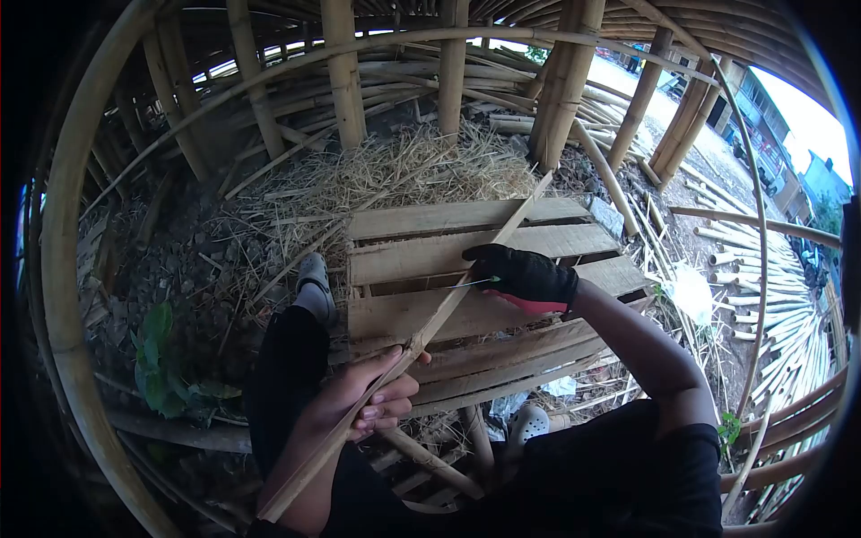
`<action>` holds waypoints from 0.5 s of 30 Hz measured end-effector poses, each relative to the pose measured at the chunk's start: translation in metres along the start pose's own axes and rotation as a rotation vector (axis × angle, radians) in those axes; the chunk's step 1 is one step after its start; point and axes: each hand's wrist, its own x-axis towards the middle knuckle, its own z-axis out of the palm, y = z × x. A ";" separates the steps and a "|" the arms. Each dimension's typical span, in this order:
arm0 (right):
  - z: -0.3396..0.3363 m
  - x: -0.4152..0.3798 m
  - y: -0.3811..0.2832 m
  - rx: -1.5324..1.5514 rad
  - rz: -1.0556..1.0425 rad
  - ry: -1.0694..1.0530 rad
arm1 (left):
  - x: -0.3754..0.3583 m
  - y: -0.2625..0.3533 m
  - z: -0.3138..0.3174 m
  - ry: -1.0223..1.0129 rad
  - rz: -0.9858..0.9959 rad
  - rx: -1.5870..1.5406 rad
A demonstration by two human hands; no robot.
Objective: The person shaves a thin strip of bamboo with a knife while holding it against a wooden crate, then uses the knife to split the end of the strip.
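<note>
A long split bamboo strip (446, 311) slants from the lower left up over a slatted wooden platform (404, 266). Bare fingers of my left hand (381, 394) wrap round its lower part, near a node. My right hand (520, 276), in a black and red glove, is closed at the strip's upper part. A thin blade or rod (462, 285) with a green spot sticks out of the glove to the left, across the strip. The glove hides its handle.
Upright bamboo poles (343, 81) stand behind the platform, with straw-like shavings (430, 170) at their feet. Cut bamboo pieces (780, 314) lie in rows at the right. Curved bamboo (76, 269) frames the left side. A leafy plant (160, 359) grows at the left.
</note>
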 end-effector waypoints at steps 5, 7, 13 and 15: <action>0.006 0.004 -0.001 -0.150 -0.226 0.113 | 0.009 -0.004 -0.023 -0.306 0.025 -0.118; 0.006 0.006 -0.011 -0.138 -0.243 0.087 | 0.011 0.000 0.003 -0.114 0.136 0.049; 0.023 0.010 -0.037 -0.120 -0.278 0.025 | 0.029 -0.005 -0.006 -0.009 0.178 -0.087; 0.028 0.010 -0.044 -0.133 -0.324 0.021 | 0.031 -0.004 -0.012 -0.085 0.064 0.049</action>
